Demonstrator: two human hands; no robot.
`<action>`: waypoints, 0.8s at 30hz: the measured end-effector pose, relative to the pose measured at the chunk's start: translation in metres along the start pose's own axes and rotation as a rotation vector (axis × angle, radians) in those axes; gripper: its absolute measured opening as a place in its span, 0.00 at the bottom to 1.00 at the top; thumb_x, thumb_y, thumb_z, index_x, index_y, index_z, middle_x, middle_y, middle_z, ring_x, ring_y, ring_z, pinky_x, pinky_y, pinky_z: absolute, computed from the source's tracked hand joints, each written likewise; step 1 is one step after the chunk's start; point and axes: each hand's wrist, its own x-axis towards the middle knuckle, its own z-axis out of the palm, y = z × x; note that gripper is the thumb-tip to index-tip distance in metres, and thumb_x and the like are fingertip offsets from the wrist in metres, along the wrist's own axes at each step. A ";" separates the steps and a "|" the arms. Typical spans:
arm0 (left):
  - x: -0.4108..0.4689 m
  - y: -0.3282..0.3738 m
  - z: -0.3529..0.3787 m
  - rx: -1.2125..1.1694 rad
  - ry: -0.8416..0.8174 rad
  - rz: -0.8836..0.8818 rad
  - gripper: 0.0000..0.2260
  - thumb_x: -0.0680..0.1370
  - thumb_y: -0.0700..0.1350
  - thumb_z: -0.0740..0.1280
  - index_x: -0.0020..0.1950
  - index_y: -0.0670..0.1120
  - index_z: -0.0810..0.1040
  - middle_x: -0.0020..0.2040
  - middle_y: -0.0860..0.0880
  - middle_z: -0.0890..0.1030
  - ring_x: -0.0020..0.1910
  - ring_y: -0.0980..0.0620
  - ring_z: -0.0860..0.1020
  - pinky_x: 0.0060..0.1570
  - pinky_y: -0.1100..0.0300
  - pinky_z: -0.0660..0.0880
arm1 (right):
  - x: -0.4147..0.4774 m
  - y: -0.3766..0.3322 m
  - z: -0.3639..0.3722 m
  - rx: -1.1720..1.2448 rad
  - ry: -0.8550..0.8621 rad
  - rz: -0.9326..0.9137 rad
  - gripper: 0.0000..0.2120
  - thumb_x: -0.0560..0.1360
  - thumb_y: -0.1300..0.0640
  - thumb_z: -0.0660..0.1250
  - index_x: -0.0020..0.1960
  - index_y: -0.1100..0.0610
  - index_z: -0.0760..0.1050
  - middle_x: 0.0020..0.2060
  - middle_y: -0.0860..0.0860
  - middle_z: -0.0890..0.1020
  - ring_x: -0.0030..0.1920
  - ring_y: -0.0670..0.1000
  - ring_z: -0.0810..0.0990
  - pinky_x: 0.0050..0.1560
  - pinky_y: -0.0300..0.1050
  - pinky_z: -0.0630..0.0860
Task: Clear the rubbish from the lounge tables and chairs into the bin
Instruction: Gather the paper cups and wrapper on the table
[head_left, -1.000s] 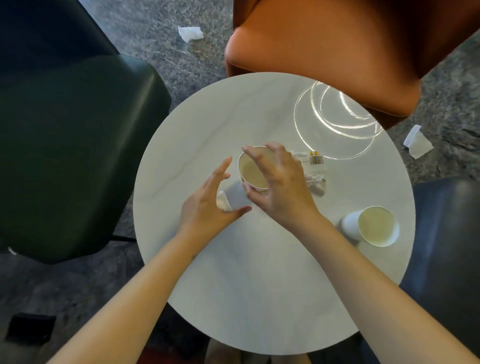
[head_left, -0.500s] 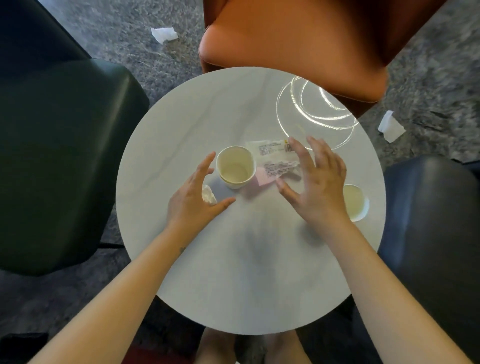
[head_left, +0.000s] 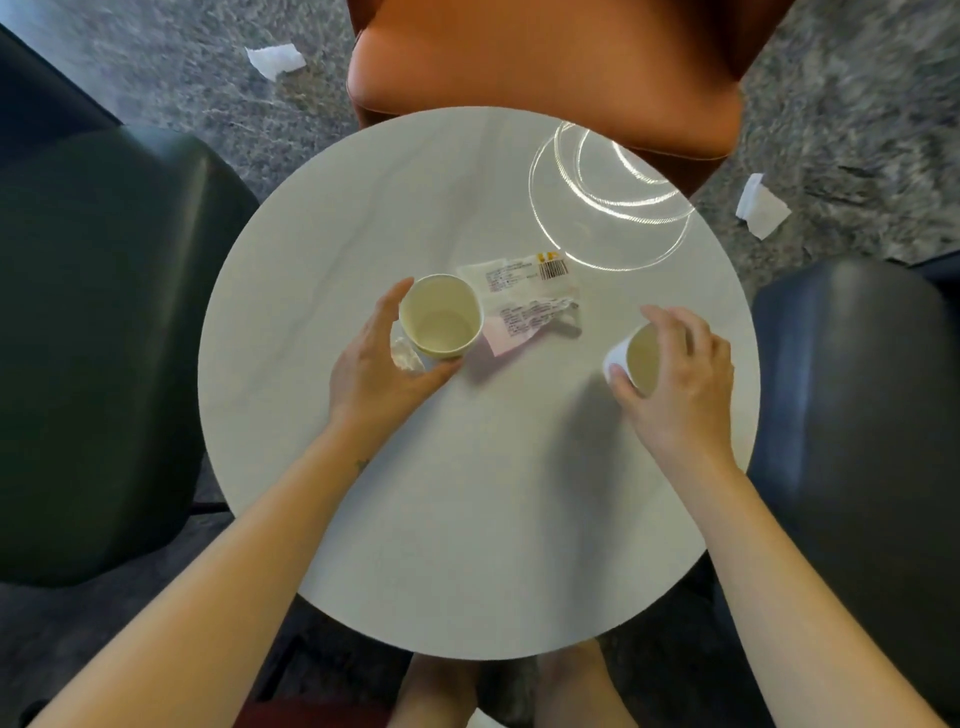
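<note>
One wide-angle view is taken from the person's head, tilted steeply down and forward onto a round white table (head_left: 467, 519), shown close and nearly whole. An orange chair (head_left: 545, 57) is framed beyond the table, a green chair (head_left: 104, 338) left of it, a dark blue chair (head_left: 857, 415) right of it. Over the table's middle, the left hand (head_left: 374, 374) is seen round an upright cup (head_left: 441, 317), the right hand (head_left: 685, 389) round a tipped cup (head_left: 643, 358).

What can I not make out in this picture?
Head view:
- Bin: outside the frame.
- Wrapper text: too small to read.
- Right cup: partly hidden by the right hand gripping it.
- White scrap: partly covered by the left hand gripping the left cup; held or lying, unclear.
</note>
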 end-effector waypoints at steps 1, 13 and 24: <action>0.000 0.000 0.000 -0.003 -0.002 0.004 0.35 0.64 0.56 0.76 0.66 0.61 0.64 0.55 0.63 0.73 0.55 0.57 0.73 0.50 0.63 0.67 | 0.006 -0.012 -0.005 0.059 0.036 -0.053 0.26 0.71 0.55 0.70 0.66 0.59 0.68 0.62 0.60 0.70 0.57 0.64 0.69 0.55 0.55 0.67; -0.007 -0.007 -0.010 -0.043 -0.024 -0.112 0.29 0.64 0.53 0.73 0.62 0.54 0.67 0.46 0.56 0.78 0.45 0.48 0.79 0.43 0.56 0.74 | 0.033 -0.157 0.020 0.167 -0.096 -0.514 0.27 0.69 0.53 0.69 0.67 0.57 0.69 0.61 0.59 0.73 0.53 0.61 0.73 0.51 0.58 0.72; -0.017 -0.021 -0.010 -0.079 -0.027 -0.127 0.37 0.65 0.50 0.74 0.69 0.63 0.60 0.60 0.64 0.73 0.47 0.61 0.73 0.48 0.64 0.67 | 0.025 -0.129 0.070 -0.074 -0.280 -0.531 0.35 0.72 0.41 0.62 0.74 0.52 0.54 0.73 0.55 0.60 0.71 0.56 0.57 0.65 0.51 0.50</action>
